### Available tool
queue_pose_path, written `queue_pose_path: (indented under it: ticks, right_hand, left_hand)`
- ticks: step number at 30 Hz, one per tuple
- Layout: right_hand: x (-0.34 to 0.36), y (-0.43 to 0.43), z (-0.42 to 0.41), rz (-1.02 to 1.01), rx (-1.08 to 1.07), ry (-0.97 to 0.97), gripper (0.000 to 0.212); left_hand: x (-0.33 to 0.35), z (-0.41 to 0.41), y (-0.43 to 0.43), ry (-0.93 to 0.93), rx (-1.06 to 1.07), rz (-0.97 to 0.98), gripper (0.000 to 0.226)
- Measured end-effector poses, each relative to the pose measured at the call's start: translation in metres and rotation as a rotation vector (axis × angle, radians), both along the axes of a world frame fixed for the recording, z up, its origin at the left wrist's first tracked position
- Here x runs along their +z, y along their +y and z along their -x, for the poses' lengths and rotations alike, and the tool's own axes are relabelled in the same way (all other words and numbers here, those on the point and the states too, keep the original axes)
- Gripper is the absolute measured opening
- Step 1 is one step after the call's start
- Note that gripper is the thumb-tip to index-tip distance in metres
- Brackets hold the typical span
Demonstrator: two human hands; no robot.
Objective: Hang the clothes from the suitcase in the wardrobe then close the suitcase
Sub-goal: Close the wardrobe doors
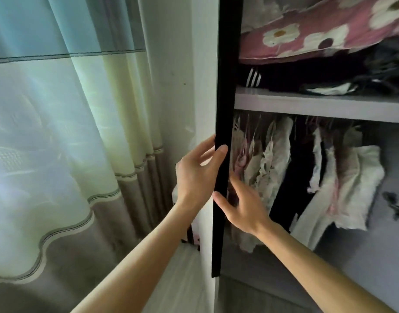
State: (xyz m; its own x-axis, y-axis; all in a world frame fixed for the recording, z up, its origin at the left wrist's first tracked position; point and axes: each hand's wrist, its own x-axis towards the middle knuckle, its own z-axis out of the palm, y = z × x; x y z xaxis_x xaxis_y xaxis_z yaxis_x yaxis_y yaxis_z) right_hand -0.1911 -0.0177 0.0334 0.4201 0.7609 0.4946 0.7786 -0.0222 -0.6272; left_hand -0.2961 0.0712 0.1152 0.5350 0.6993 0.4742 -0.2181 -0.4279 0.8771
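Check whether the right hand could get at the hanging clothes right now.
Probably yes. The right hand holds the door edge from the open side, and the hanging clothes are just beyond it with nothing between; it must let go first.

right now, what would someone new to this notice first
The eye goes first to the black wardrobe door edge running down the middle. The left hand grips it from the curtain side and the right hand holds it just below. To its right, pale hanging clothes crowd under a grey shelf, with a pink floral quilt at top right.
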Motion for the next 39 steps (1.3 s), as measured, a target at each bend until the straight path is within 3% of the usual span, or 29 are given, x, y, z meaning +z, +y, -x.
queue_pose_path:
  ticks: [5, 12, 15, 22, 29, 32, 39]
  right_hand:
    - [-0.005, -0.031, -0.041, 0.065, -0.160, 0.066, 0.076]
    - [-0.008, -0.056, -0.111, 0.129, -0.348, 0.107, 0.072]
    - [-0.003, -0.061, -0.136, 0.154, -0.385, 0.166, 0.068]
    - [0.007, -0.064, -0.179, 0.212, -0.419, 0.223, 0.059]
    - [0.012, -0.045, -0.212, 0.431, -0.643, -0.021, 0.058]
    - [0.007, -0.033, -0.225, 0.383, -0.714, -0.042, 0.061]
    - [0.003, -0.031, -0.265, 0.326, -0.670, -0.070, 0.045]
  left_hand:
    - [-0.003, -0.051, -0.024, 0.026, -0.035, -0.168, 0.034]
    - [-0.019, -0.131, 0.001, 0.309, 0.025, -0.882, 0.071]
    - [-0.024, -0.163, 0.008, 0.423, 0.077, -1.027, 0.080]
    - [-0.039, -0.218, 0.008, 0.500, 0.078, -0.993, 0.087]
    - [-0.045, -0.267, 0.005, 0.604, 0.159, -1.004, 0.089]
    - [-0.045, -0.286, 0.005, 0.621, 0.192, -1.007, 0.092]
    - [-0.053, -0.312, 0.028, 0.637, 0.222, -1.081, 0.106]
